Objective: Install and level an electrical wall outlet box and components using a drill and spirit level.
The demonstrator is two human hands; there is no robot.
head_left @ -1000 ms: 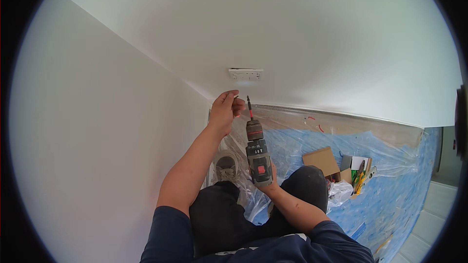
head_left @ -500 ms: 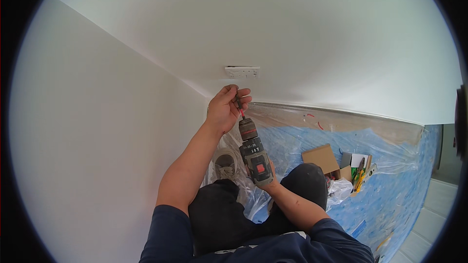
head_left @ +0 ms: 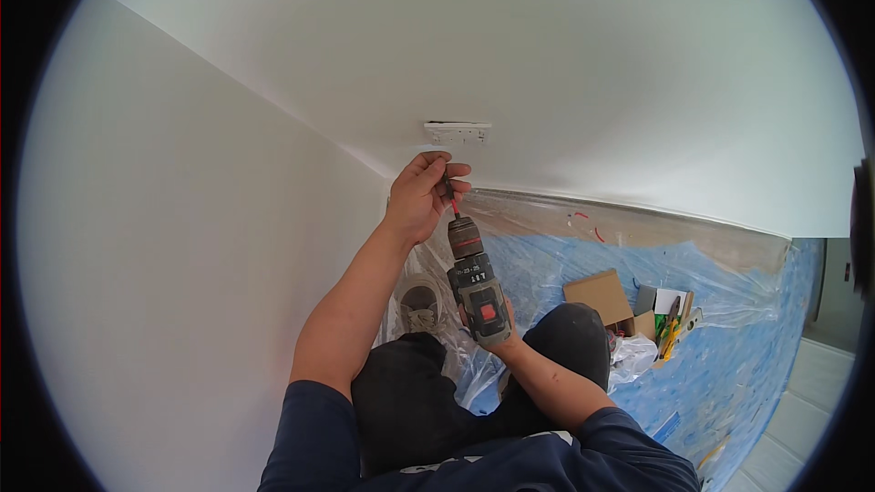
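My left hand [head_left: 417, 198] is closed around the tip of a dark, red-banded driver bit [head_left: 454, 207]; any small piece between the fingertips is hidden. The bit sits in a grey-black cordless drill [head_left: 477, 278] with a red button, gripped by my right hand [head_left: 505, 337], mostly hidden beneath it. Just above my left fingers, a white rectangular wall fitting [head_left: 458, 133] sits low on the white wall.
A side wall [head_left: 164, 246] meets this wall at left. Plastic sheeting [head_left: 538, 255] covers the floor. At right lie an open cardboard box [head_left: 592, 294], several tools [head_left: 674, 328] and a white bag [head_left: 631, 360]. My shoe [head_left: 419, 302] and knees are below.
My left hand has moved up onto the bit's tip, which was exposed a second ago. The drill has tilted and shifted slightly left and up, toward the fitting.
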